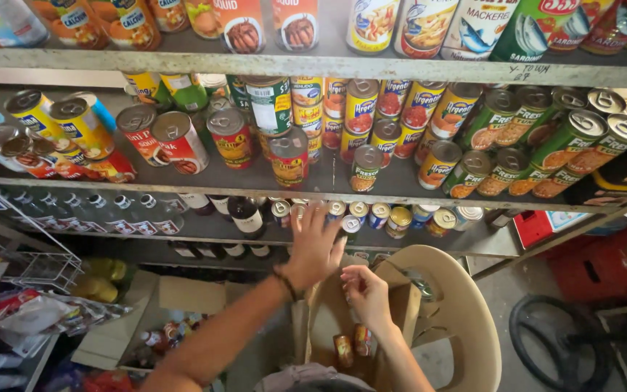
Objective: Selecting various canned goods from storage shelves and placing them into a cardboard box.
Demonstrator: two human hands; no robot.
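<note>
Left hand (315, 247) raised toward the front edge of the lower shelf (488, 245), fingers spread apart, palm down, gripping nothing, fingertips just short of a row of small tins (379, 215) standing along that edge. Right hand (366, 290) lower, over an open cardboard box (326, 312) resting on a beige plastic chair (466, 319); fingers curled together, but whether anything is pinched between them cannot be told. Two small tins (352, 345) left upright in the bottom of the box.

Little room above the small tins: the middle shelf (183, 183) overhanging closely, its edge crowded with taller cans (288, 156) right to the lip. Dark bottles (244, 214) just left of the tins, closing that side. More free space to the right along the lower shelf, past the last tin. Wire rack (23, 247) well off to the left, another open carton (146, 319) on the floor below it, a coiled dark hose (553, 341) beyond the chair.
</note>
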